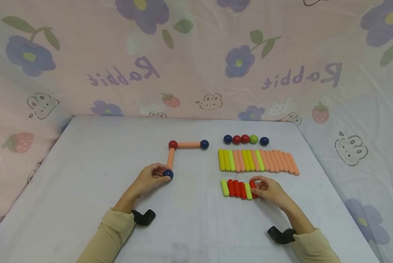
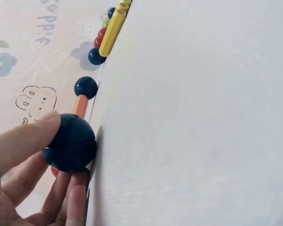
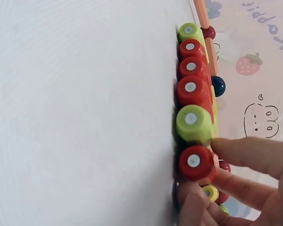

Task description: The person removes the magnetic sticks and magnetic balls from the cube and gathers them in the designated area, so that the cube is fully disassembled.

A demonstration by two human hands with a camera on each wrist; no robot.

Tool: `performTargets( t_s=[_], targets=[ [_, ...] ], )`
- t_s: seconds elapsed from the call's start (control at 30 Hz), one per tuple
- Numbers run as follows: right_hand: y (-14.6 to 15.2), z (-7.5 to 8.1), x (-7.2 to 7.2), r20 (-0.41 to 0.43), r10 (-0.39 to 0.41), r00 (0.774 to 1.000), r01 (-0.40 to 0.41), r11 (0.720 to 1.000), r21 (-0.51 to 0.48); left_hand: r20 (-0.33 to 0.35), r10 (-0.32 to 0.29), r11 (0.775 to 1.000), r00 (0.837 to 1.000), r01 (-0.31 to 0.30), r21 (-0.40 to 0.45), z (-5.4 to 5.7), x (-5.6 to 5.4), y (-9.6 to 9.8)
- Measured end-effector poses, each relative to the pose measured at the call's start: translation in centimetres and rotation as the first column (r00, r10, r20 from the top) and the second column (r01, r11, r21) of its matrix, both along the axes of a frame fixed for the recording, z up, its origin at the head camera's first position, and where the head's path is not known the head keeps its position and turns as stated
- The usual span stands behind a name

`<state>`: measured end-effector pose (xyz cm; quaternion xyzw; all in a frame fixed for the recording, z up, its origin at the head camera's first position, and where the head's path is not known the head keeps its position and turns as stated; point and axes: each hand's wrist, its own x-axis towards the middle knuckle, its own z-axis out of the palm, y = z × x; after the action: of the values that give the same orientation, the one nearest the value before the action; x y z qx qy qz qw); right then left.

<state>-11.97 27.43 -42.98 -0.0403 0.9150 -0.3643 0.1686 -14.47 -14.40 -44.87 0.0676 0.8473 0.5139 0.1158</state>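
My left hand (image 1: 151,178) pinches a dark blue ball (image 2: 71,142) between thumb and fingers. This ball sits at the near end of an orange magnetic stick (image 1: 171,159), whose far end meets a red ball (image 1: 172,144). From that red ball a second orange stick (image 1: 189,145) runs right to another blue ball (image 1: 204,144), making a corner shape. My right hand (image 1: 271,190) pinches the short red magnetic stick (image 3: 196,162) at the right end of a short row. A silvery disc shows on its end, and a lime green stick (image 3: 193,123) lies beside it.
Behind the short row lies a long row of yellow, lime and orange sticks (image 1: 272,161). Farther back several balls (image 1: 245,138) in blue, red and green stand in line. The white table (image 1: 84,175) ends at a patterned cloth (image 1: 190,65) behind and at the sides.
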Motion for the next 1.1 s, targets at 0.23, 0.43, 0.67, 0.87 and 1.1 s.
performTargets(
  t_s=[0.23,0.43,0.67,0.87,1.1],
  targets=[
    [-0.4,0.8,0.1,-0.101,0.019,0.995,-0.006,0.992,0.122,0.019,-0.02,1.0,1.0,0.02,-0.009,0.1,-0.1,-0.2],
    [-2.1,2.3,0.4,-0.194,0.015,0.981,0.006,0.994,0.109,-0.007,-0.059,0.998,0.998,0.059,-0.036,0.2,0.1,-0.4],
    [-5.9,2.3,0.2,-0.217,0.085,0.972,-0.091,0.996,-0.015,-0.017,-0.107,0.993,0.994,0.106,-0.054,0.7,0.3,-0.5],
    [-10.4,1.2,-0.3,-0.225,0.202,0.953,-0.235,0.963,-0.133,-0.03,-0.169,0.985,0.985,0.167,-0.052,1.0,0.3,-0.1],
    [-15.7,0.1,-1.3,-0.159,0.183,0.97,-0.214,0.953,-0.212,-0.145,-0.162,0.982,0.976,0.145,-0.123,1.3,-1.1,0.2]
  ],
)
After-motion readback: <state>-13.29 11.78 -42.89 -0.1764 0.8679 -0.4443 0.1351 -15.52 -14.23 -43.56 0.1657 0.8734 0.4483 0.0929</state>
